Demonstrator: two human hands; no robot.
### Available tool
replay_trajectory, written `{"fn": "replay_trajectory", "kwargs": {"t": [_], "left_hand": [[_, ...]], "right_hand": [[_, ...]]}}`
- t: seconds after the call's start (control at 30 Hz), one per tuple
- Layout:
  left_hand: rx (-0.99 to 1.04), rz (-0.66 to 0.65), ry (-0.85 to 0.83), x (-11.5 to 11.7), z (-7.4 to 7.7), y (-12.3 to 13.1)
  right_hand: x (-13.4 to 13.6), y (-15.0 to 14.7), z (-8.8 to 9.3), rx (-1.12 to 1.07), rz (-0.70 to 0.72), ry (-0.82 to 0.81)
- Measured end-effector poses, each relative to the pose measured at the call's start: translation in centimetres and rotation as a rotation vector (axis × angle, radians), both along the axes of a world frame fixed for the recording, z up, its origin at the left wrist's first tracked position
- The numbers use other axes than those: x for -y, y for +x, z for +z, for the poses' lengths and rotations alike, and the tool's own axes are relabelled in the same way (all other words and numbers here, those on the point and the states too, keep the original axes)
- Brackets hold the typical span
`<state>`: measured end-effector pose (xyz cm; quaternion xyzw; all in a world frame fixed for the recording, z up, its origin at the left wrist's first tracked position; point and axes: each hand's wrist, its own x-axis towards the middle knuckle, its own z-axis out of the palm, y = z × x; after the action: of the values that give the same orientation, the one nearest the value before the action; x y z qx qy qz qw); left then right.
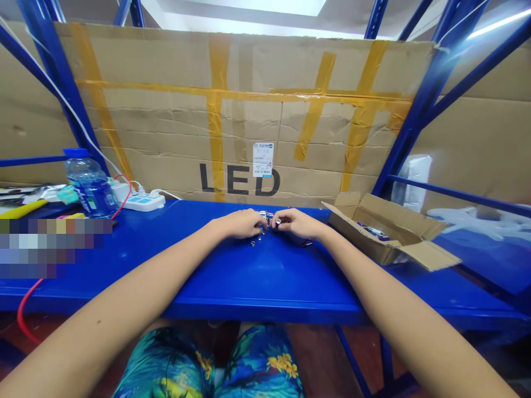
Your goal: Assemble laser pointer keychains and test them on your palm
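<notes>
At the far middle of the blue table, my left hand has its fingers curled down and pinched together. What they hold, if anything, is too small to make out. My right hand is closed on a small round silver metal piece, gripped between thumb and fingers. Between and behind both hands lies a cluster of small shiny metal-and-blue pieces, partly covered by the fingers. Below my left fingertips are several loose silver pieces. A small dark red-edged item lies under my right wrist.
An open cardboard box holding blue-and-silver items stands at right. To the left are a blue-capped bottle, a white power strip and a red cable. A large cardboard panel closes off the back of the blue table.
</notes>
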<state>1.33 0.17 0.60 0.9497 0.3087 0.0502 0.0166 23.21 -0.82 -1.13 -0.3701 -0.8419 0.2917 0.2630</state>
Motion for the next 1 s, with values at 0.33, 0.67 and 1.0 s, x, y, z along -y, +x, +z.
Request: {"fn": "replay_trajectory", "kwargs": {"t": [0.33, 0.67, 1.0], "left_hand": [[-0.025, -0.003, -0.054, -0.4, -0.5, 0.3], [0.273, -0.012, 0.004, -0.2, 0.1, 0.2], [0.306, -0.006, 0.055, 0.2, -1.4, 1.4]], "right_hand": [[0.4, -0.2, 0.3, 0.090, 0.017, -0.001], [0.2, 0.0, 0.0, 0.074, -0.028, 0.022], [-0.3, -0.8, -0.8, -0.024, -0.091, -0.025]]}}
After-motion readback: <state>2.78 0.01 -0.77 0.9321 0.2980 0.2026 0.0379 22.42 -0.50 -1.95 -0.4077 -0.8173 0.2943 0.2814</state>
